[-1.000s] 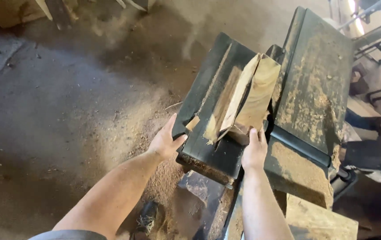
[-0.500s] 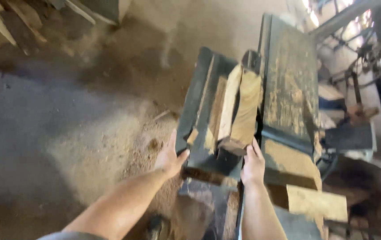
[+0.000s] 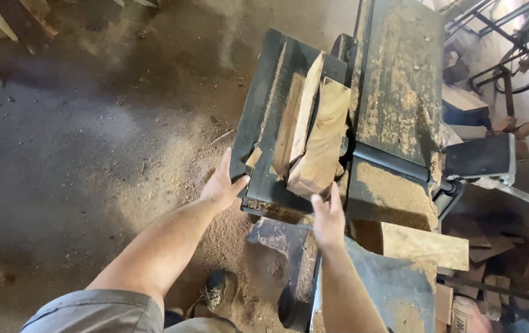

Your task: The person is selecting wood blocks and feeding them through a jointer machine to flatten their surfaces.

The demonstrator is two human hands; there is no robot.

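- A view from above looks down on two bare arms reaching toward a dark metal machine in the centre and right of the frame.
- The left hand [image 3: 223, 185], just left of centre, lies flat with fingers spread against the left edge of a black metal tray [image 3: 264, 105], thumb hooked over the rim; it presses or steadies the tray rather than closing around anything.
- The right hand [image 3: 328, 217], slightly right of centre and lower, has its fingers stretched up, the fingertips touching the near end of a split log [image 3: 323, 139]; the hand is open, not wrapped around the wood.
- The split log lies lengthwise in the tray, in the upper middle of the frame, cracked into two pale wedges that lean against each other; the left wedge [image 3: 301, 111] stands thin and on edge.
- A small wood chip [image 3: 253, 157] sits on the tray between the thumb of the left hand and the log.
- To the right of the tray, a second metal plate [image 3: 397, 80] dusted with sawdust runs up toward the top of the frame.
- A pale block of wood [image 3: 422, 243] rests at lower right, below that plate.
- Sawdust [image 3: 178, 166] is heaped on the grey concrete floor [image 3: 55, 154] that fills the left half.
- A shoe [image 3: 216, 291] shows at the bottom centre, beside a grey sleeve [image 3: 92, 311] at lower left.
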